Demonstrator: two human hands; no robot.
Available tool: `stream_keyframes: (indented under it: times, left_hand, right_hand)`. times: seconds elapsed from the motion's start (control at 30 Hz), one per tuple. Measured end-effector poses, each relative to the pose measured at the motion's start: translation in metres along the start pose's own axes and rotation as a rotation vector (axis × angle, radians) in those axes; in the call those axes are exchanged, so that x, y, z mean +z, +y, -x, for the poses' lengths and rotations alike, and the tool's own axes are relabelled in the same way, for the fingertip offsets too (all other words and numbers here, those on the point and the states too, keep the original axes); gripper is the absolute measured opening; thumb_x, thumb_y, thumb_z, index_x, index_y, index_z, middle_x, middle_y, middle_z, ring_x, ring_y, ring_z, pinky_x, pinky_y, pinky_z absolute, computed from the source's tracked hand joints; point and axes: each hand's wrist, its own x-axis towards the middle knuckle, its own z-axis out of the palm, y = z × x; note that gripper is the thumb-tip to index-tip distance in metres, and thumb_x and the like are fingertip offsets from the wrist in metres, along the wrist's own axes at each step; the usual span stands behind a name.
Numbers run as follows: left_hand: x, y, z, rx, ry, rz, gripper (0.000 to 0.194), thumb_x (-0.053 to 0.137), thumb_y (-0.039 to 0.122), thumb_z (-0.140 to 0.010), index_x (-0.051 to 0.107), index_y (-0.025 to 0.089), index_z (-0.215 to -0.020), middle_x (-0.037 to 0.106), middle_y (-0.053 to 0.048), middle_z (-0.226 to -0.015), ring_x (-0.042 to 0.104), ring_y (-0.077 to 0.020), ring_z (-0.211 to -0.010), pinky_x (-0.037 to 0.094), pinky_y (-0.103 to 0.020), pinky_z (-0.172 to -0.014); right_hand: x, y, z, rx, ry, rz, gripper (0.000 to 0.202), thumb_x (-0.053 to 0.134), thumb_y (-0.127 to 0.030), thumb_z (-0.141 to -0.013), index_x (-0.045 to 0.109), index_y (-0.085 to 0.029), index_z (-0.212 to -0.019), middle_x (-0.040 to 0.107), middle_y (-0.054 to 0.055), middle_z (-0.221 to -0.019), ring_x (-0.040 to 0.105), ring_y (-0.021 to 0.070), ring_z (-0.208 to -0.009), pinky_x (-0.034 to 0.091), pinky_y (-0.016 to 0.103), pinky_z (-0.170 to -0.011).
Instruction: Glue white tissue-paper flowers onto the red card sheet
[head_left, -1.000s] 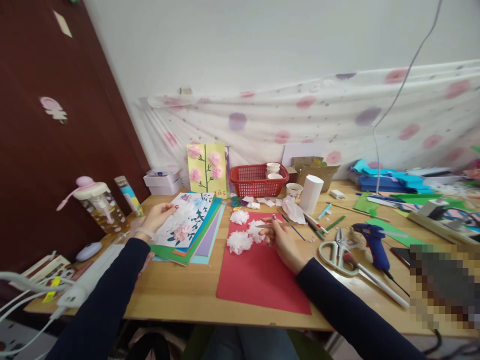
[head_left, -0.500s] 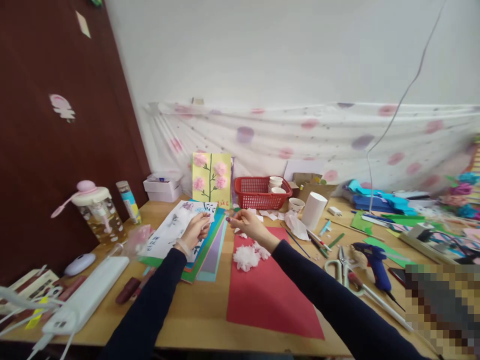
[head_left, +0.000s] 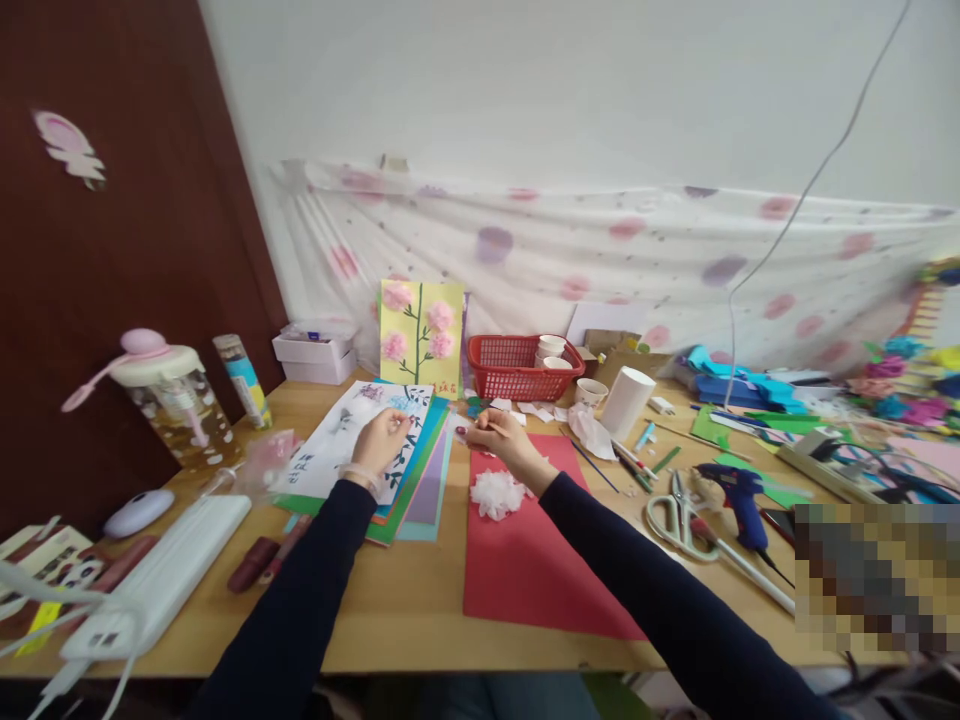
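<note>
My left hand [head_left: 381,441] is above the white painted sheet [head_left: 341,430] on a stack of coloured papers, its fingers pinched; what they hold, if anything, is too small to tell. To its right, my right hand [head_left: 504,438] is closed near the top edge of the red sheet [head_left: 536,570], with its fingertips pressed together; I cannot make out what is between them. White crumpled tissue [head_left: 497,495] lies on the red sheet just below my right hand. The two hands are apart.
Behind stand a yellow flower picture [head_left: 421,335] and a red basket [head_left: 517,370] with paper cups. On the right lie scissors [head_left: 681,515], a blue glue gun [head_left: 739,500] and a white roll [head_left: 632,402]. A bottle [head_left: 176,405] and power strip [head_left: 161,580] are at left.
The view has shifted, showing more of the table's front edge. My hands have drawn slightly farther apart, and the white piece seen at my left fingertips no longer shows clearly.
</note>
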Motion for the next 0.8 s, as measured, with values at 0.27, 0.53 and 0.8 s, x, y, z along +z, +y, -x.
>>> stream_keyframes:
  times: [0.27, 0.53, 0.8]
  left_hand:
    - [0.02, 0.021, 0.024, 0.193, 0.03, -0.203, 0.01, 0.07, 0.032, -0.078, 0.067, 0.022, -0.079, 0.07, -0.012, -0.107, 0.043, -0.0398, -0.13, 0.038, -0.046, -0.096]
    - [0.082, 0.031, 0.063, 0.19, -0.479, -0.111, 0.015, 0.071, 0.032, -0.074, 0.075, 0.019, -0.081, 0.077, -0.007, -0.086, 0.071, -0.0241, -0.084, 0.053, -0.033, -0.078]
    - [0.076, 0.027, 0.076, 0.154, -0.656, -0.194, 0.015, 0.073, 0.034, -0.068, 0.076, 0.02, -0.07, 0.077, -0.006, -0.076, 0.07, -0.0243, -0.075, 0.052, -0.033, -0.071]
  right_hand:
    - [-0.048, -0.011, 0.055, -0.04, 0.015, 0.111, 0.043, 0.085, -0.033, -0.056, 0.044, -0.022, -0.062, 0.047, -0.009, -0.053, 0.046, 0.0087, -0.049, 0.035, 0.022, -0.051]
    - [-0.059, -0.01, 0.086, -0.097, -0.078, 0.287, 0.044, 0.084, -0.041, -0.064, 0.044, -0.022, -0.062, 0.048, -0.007, -0.057, 0.045, 0.01, -0.053, 0.038, 0.024, -0.054]
    - [-0.075, -0.002, 0.104, -0.099, 0.089, 0.082, 0.066, 0.041, -0.082, -0.083, 0.065, -0.02, -0.08, 0.064, 0.004, -0.063, 0.061, 0.017, -0.059, 0.048, 0.03, -0.061]
